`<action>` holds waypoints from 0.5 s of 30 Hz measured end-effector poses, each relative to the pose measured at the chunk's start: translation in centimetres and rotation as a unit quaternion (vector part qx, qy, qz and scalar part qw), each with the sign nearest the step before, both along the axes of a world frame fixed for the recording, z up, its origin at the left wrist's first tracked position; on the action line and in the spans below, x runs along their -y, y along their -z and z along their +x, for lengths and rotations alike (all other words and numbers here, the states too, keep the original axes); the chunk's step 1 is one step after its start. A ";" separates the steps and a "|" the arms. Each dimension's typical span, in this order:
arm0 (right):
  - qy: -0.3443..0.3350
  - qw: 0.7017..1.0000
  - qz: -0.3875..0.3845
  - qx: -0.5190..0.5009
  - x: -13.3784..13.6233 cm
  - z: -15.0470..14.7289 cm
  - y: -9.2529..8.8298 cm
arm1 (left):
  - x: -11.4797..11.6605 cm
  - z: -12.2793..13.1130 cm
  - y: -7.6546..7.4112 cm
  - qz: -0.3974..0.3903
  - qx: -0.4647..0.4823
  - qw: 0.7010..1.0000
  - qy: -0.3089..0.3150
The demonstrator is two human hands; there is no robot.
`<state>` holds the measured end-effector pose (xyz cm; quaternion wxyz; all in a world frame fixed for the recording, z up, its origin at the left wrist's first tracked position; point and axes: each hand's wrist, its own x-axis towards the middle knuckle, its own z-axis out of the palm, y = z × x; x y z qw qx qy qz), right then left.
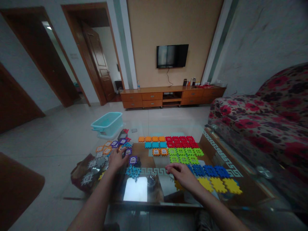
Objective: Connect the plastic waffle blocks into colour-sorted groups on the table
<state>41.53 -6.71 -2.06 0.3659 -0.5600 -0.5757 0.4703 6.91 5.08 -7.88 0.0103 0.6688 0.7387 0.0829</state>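
Observation:
My left hand [117,158] reaches into the loose pile on the left, fingers apart, touching or just above an orange window tile [122,148]. Beside its fingertips lie purple window tiles [133,160] and another purple tile [123,141]. Grey window tiles [88,178] are left of the wrist. Light-blue interlocking tiles [133,171] lie to its right. My right hand [179,172] hovers near the sorted rows, fingers curled together, with nothing visible in them. Around it are green tiles [184,159], dark-blue tiles [209,170] and yellow tiles [218,185]. Two orange window tiles [160,152] sit side by side beyond it.
Rows of red tiles [180,141], orange tiles [151,139] and blue tiles [152,145] lie on the glass table [154,202]. A turquoise bin [107,125] stands beyond the pile. A flowered sofa [245,112] is at the right, a TV cabinet [152,96] at the back.

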 end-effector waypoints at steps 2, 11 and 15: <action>0.001 1.000 0.003 0.005 0.0 0.0 0.1 | -0.1 0.0 0.1 -0.010 -0.006 1.000 0.008; -0.005 1.000 0.008 0.007 -0.1 0.0 0.6 | 0.1 0.6 -1.1 -0.020 -0.008 1.000 -0.014; -0.003 1.000 0.005 0.010 -0.1 -0.1 0.4 | 0.2 0.7 -1.1 -0.044 -0.002 0.999 -0.014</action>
